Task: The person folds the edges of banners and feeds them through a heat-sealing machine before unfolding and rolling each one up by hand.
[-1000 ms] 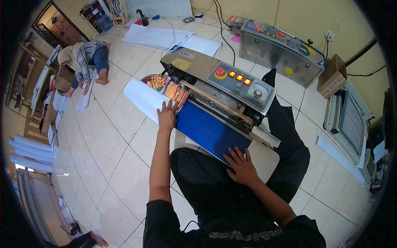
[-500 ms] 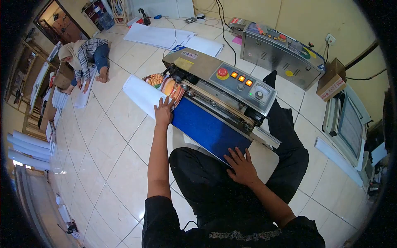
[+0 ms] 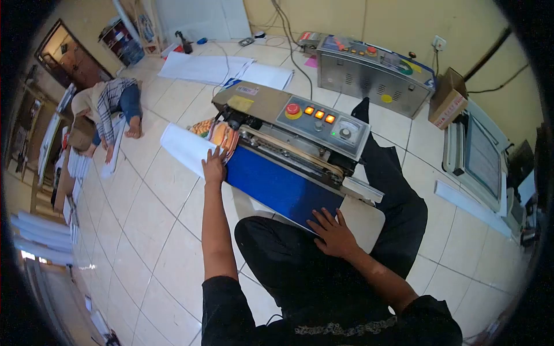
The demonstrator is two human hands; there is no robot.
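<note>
A band sealer (image 3: pixel 271 104) with a blue conveyor belt (image 3: pixel 277 184) stands on the floor in front of my legs; its indicator lamps glow orange. At its left end lies a white sheet (image 3: pixel 182 149) with a food picture (image 3: pixel 224 137) printed on it, the printed part reaching up to the sealer's side. My left hand (image 3: pixel 214 168) rests on the sheet near the left end of the belt, fingers stretched out. Over the near right edge of the belt my right hand (image 3: pixel 334 233) lies flat with its fingers spread, holding nothing.
A second sealer (image 3: pixel 369 72) stands by the wall, beside a cardboard box (image 3: pixel 449 101) and a framed panel (image 3: pixel 482 155). White sheets (image 3: pixel 202 68) lie on the floor behind. To the left, a co-worker (image 3: pixel 109 109) sits bent over a white strip; rolls lie along that side.
The whole view has shifted slightly, putting the sealer lower and further left in the picture. Both my hands keep about the same places on the sheet and belt.
</note>
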